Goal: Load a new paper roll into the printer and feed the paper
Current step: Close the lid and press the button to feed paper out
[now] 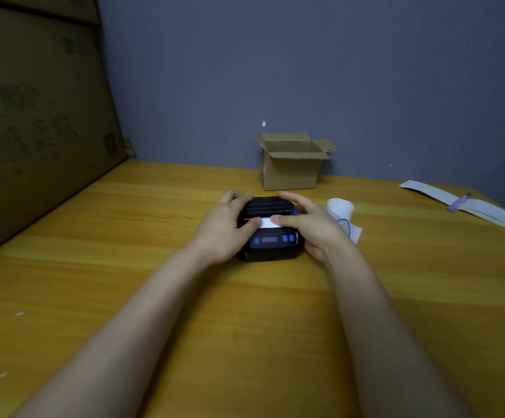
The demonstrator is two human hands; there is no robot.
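Note:
A small black printer with blue buttons and a little display sits on the wooden table. Its lid at the back looks lowered over the paper bay. A white strip of paper sticks out across the slot. My left hand grips the printer's left side, thumb on the paper's left end. My right hand holds the right side, thumb on the paper's right end. A second white paper roll stands just right of the printer, partly behind my right hand, its loose tail lying on the table.
A small open cardboard box stands behind the printer against the grey wall. A large cardboard box fills the left side. At the far right lie long paper sheets with a purple pen.

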